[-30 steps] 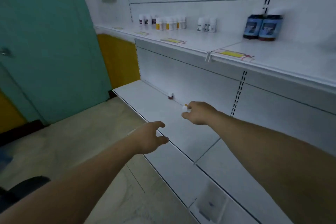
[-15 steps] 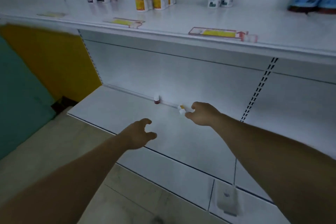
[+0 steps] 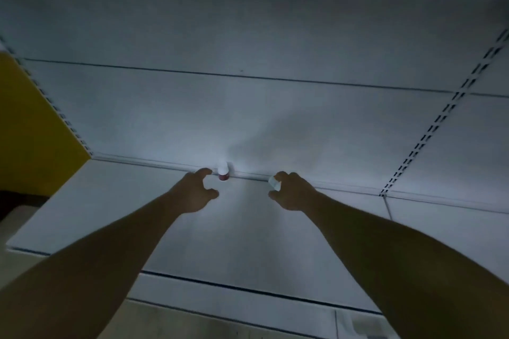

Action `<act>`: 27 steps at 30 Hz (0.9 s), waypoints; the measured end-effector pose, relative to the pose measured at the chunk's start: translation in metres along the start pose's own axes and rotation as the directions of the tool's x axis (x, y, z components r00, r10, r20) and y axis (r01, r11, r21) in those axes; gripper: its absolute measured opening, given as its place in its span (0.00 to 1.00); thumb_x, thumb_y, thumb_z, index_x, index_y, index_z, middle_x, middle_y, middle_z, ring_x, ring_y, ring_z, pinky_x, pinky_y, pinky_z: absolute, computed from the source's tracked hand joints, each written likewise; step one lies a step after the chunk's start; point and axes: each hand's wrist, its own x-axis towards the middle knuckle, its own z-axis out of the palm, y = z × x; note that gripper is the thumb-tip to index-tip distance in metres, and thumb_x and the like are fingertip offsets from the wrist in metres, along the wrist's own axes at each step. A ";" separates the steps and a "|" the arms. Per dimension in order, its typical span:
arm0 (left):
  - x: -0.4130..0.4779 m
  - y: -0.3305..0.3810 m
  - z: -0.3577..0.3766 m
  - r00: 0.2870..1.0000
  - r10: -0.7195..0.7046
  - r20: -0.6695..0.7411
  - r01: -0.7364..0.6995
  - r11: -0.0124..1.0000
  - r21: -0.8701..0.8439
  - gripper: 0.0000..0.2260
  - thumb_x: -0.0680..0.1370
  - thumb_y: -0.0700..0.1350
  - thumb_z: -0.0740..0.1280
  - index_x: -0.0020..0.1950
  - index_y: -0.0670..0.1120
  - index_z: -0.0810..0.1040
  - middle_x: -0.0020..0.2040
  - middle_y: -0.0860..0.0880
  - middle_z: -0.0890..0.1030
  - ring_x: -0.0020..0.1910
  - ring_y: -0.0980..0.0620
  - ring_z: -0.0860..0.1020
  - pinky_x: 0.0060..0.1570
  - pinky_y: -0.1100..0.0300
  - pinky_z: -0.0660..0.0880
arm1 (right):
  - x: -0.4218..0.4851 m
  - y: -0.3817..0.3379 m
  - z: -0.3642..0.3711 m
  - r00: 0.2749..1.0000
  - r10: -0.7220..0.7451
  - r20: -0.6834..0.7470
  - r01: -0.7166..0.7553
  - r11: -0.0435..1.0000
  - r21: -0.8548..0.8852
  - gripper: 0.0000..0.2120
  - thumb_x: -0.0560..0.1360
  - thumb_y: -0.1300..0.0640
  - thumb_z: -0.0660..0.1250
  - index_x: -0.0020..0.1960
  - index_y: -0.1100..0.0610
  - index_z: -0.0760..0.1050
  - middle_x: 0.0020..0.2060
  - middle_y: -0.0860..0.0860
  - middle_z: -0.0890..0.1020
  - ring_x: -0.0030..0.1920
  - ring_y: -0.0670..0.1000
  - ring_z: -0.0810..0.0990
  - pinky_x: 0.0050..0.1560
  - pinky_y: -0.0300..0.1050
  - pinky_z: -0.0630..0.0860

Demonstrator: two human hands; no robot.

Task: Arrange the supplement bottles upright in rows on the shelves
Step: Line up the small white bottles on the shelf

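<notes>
Left hand (image 3: pixel 197 192) has advanced to frame centre, fingers curved apart and empty, just beside the upright red-banded bottle (image 3: pixel 223 173) at the back edge of the lower shelf (image 3: pixel 110 201). Right hand (image 3: pixel 293 194) still pinches a white bottle (image 3: pixel 274 183). Judgement: pickup imminent; no row formed here yet.

The left hand (image 3: pixel 197 191) has reached forward and now curls, holding nothing, just beside the red-banded bottle (image 3: pixel 223 172).

Dim, bluish overall w/ bright patch on back panel (image 3: pixel 220 132), soft blur, wide-angle bend at edges.
</notes>
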 end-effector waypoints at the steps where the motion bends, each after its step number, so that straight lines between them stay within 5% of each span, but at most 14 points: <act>1: 0.014 -0.001 0.003 0.999 0.033 -0.027 -0.033 0.999 0.017 0.31 0.74 0.52 0.69 0.74 0.49 0.61 0.69 0.40 0.67 0.60 0.44 0.74 0.54 0.57 0.71 | 0.006 -0.001 0.008 1.000 0.008 -0.018 -0.008 1.000 -0.005 0.28 0.76 0.44 0.62 0.72 0.54 0.61 0.65 0.59 0.69 0.63 0.61 0.71 0.61 0.51 0.71; 6: 0.073 -0.003 0.041 0.981 0.156 -0.113 -0.161 0.986 -0.035 0.34 0.75 0.49 0.69 0.76 0.51 0.55 0.68 0.38 0.64 0.65 0.38 0.69 0.65 0.48 0.67 | 0.036 0.002 0.052 0.994 0.073 -0.080 -0.076 0.997 -0.033 0.29 0.77 0.45 0.61 0.75 0.47 0.55 0.70 0.58 0.61 0.68 0.61 0.63 0.66 0.53 0.66; 9: 0.087 -0.008 0.065 0.974 0.195 -0.116 -0.202 0.978 -0.048 0.31 0.75 0.48 0.70 0.74 0.47 0.61 0.71 0.40 0.60 0.63 0.40 0.72 0.64 0.52 0.67 | 0.040 0.005 0.070 0.989 0.112 -0.095 -0.112 0.994 0.002 0.30 0.75 0.46 0.62 0.74 0.45 0.56 0.70 0.56 0.58 0.69 0.60 0.62 0.66 0.52 0.65; 13: 0.090 -0.011 0.076 0.939 0.237 -0.249 -0.257 0.965 -0.051 0.11 0.76 0.41 0.67 0.56 0.44 0.72 0.58 0.41 0.65 0.43 0.42 0.77 0.48 0.55 0.74 | 0.021 0.006 0.083 0.968 0.106 -0.227 -0.083 0.991 0.109 0.18 0.77 0.55 0.60 0.66 0.46 0.68 0.60 0.55 0.65 0.60 0.57 0.71 0.58 0.46 0.71; 15: 0.075 -0.003 0.072 0.947 0.173 -0.271 -0.246 0.933 -0.262 0.05 0.76 0.37 0.66 0.48 0.45 0.71 0.52 0.41 0.67 0.38 0.44 0.75 0.40 0.54 0.75 | -0.002 0.001 0.085 0.959 0.114 -0.261 -0.051 0.971 0.235 0.16 0.77 0.59 0.58 0.63 0.48 0.70 0.56 0.55 0.67 0.49 0.55 0.75 0.48 0.42 0.73; 17: 0.046 0.008 0.064 0.979 0.060 -0.193 -0.167 0.780 -0.603 0.08 0.75 0.35 0.66 0.46 0.45 0.70 0.48 0.41 0.71 0.39 0.45 0.75 0.38 0.53 0.75 | -0.035 -0.012 0.078 0.953 0.185 -0.242 -0.031 0.850 0.526 0.15 0.77 0.58 0.62 0.62 0.49 0.68 0.52 0.55 0.72 0.42 0.52 0.75 0.40 0.41 0.73; 19: 0.001 0.015 0.046 1.000 -0.003 -0.016 -0.014 0.412 -0.911 0.07 0.75 0.35 0.67 0.47 0.46 0.72 0.49 0.42 0.75 0.42 0.45 0.76 0.42 0.48 0.79 | -0.073 -0.031 0.064 0.937 0.295 -0.186 -0.014 0.565 0.825 0.17 0.74 0.58 0.68 0.60 0.50 0.68 0.47 0.54 0.76 0.40 0.50 0.76 0.38 0.40 0.73; 21: -0.050 0.016 0.020 0.988 0.071 0.136 0.128 0.107 -0.986 0.04 0.77 0.37 0.66 0.45 0.45 0.77 0.50 0.44 0.80 0.44 0.44 0.79 0.43 0.41 0.79 | -0.112 -0.055 0.046 0.911 0.380 -0.158 0.006 0.372 0.928 0.12 0.72 0.60 0.69 0.53 0.50 0.74 0.45 0.51 0.78 0.40 0.48 0.77 0.39 0.38 0.72; 24: -0.128 0.014 -0.026 0.973 0.166 0.161 0.171 -0.050 -0.984 0.08 0.78 0.40 0.62 0.45 0.46 0.81 0.50 0.46 0.83 0.43 0.45 0.82 0.39 0.46 0.79 | -0.174 -0.100 0.018 0.902 0.384 -0.196 0.110 0.234 0.966 0.09 0.73 0.60 0.67 0.51 0.49 0.79 0.45 0.51 0.83 0.45 0.48 0.81 0.41 0.38 0.75; 27: -0.199 0.014 -0.077 0.945 0.284 0.161 0.183 -0.055 -0.982 0.08 0.77 0.43 0.61 0.49 0.48 0.79 0.48 0.45 0.83 0.43 0.45 0.83 0.35 0.54 0.78 | -0.236 -0.147 -0.013 0.914 0.327 -0.241 0.238 0.049 0.970 0.11 0.78 0.59 0.63 0.57 0.50 0.78 0.41 0.52 0.83 0.44 0.51 0.83 0.41 0.41 0.79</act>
